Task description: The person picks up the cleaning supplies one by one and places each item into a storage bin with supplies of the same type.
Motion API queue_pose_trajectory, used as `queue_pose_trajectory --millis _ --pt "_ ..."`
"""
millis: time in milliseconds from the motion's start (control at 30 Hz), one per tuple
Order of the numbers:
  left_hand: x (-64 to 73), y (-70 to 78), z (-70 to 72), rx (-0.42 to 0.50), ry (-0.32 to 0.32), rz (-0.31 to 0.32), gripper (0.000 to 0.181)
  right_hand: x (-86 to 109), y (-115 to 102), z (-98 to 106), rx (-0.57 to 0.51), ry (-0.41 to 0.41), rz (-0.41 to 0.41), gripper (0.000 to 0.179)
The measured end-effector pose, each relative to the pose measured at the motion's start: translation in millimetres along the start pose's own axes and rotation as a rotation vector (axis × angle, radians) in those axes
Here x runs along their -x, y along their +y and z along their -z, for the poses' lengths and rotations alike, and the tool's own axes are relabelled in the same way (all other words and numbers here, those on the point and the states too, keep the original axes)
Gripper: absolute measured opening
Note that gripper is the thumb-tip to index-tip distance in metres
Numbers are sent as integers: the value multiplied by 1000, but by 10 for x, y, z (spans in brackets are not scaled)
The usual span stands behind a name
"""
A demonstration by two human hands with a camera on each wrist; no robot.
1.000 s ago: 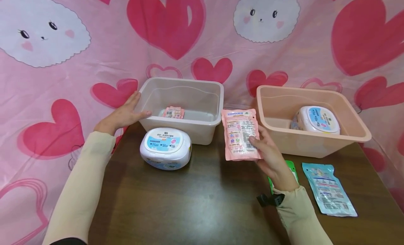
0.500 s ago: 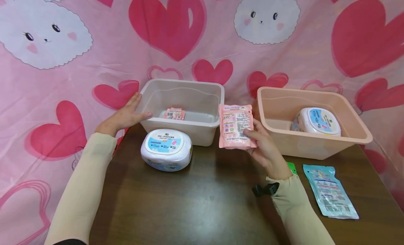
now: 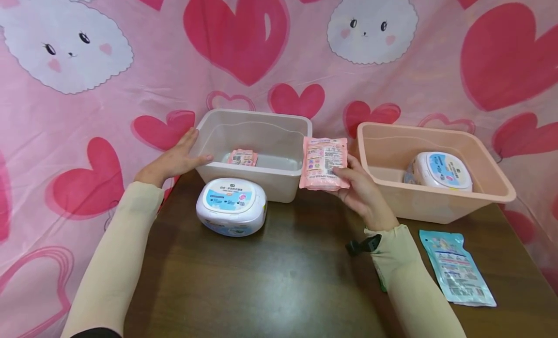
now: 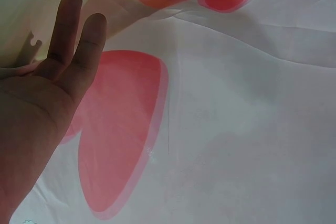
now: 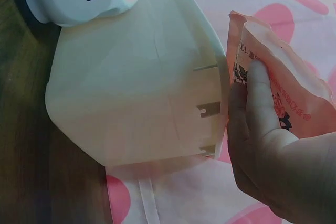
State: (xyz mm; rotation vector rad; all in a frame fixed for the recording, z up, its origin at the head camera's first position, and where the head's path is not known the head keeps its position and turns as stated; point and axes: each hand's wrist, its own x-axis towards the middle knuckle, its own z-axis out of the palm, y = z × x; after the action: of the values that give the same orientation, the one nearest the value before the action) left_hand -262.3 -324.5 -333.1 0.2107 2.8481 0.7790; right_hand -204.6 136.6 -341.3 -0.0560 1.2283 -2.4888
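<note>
The left hand [image 3: 172, 159] reaches one of two bins [image 3: 281, 185], fingers spread; the right hand [image 3: 364, 192] grips a pink pouch [image 3: 320, 159] near two tubs [image 3: 231, 207].

This was a nook round a wood-look table [image 3: 261, 284], closed in behind and at both sides by pink cloth [image 3: 152, 62] with hearts [image 3: 239, 35] and cartoon faces [image 3: 372, 28]. Tubs [image 3: 281, 185] and packs [image 3: 457, 270] looked like household goods; whether home or studio could not be told.
</note>
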Motion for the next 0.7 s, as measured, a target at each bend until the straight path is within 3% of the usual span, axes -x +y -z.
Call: queue_pose_trajectory --millis 367,700 --pt "19 -15 -19 11 7 18 115 -211 -51 -77 5 9 -11 61" --pt "3 0 -8 -1 8 22 112 -300 -112 -85 88 46 -23 56"
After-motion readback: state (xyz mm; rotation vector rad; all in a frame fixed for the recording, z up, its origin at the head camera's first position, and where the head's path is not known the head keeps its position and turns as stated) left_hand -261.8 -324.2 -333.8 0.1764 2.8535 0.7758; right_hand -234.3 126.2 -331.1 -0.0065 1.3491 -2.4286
